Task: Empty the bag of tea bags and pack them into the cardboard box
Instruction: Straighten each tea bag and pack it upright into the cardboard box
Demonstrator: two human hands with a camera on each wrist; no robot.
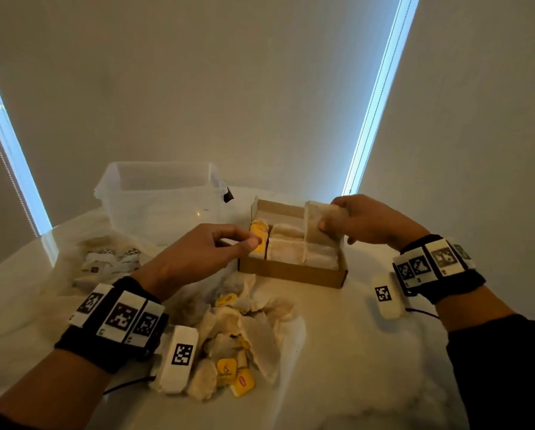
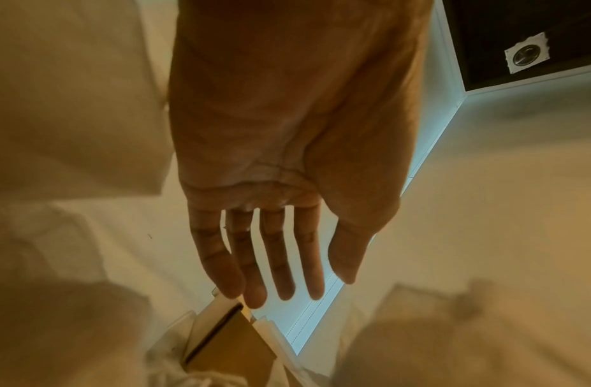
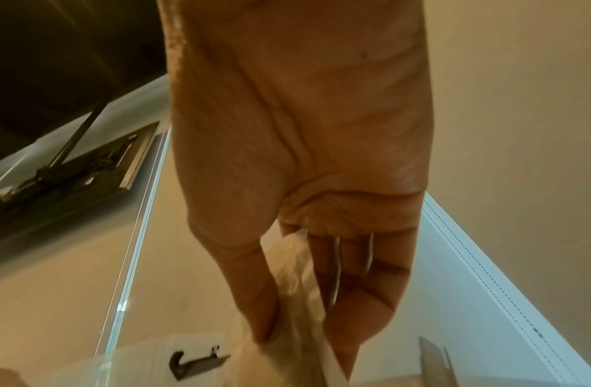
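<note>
The brown cardboard box [image 1: 294,274] sits at the table's middle with rows of pale tea bags [image 1: 286,251] and yellow tags [image 1: 257,235] inside. My right hand [image 1: 331,220] pinches a small stack of tea bags [image 1: 314,223] upright over the box's right end; in the right wrist view the stack of tea bags [image 3: 297,301] sits between thumb and fingers of the right hand [image 3: 303,348]. My left hand [image 1: 247,238] hovers at the box's left end by the tags, holding nothing. In the left wrist view the left hand [image 2: 303,290] shows straight fingers above the box [image 2: 234,348].
A loose pile of tea bags [image 1: 244,333] with yellow tags lies in front of the box. A crumpled plastic bag [image 1: 104,262] lies to the left. A clear plastic bin [image 1: 160,197] stands behind it. The table is covered in white cloth [image 1: 368,352].
</note>
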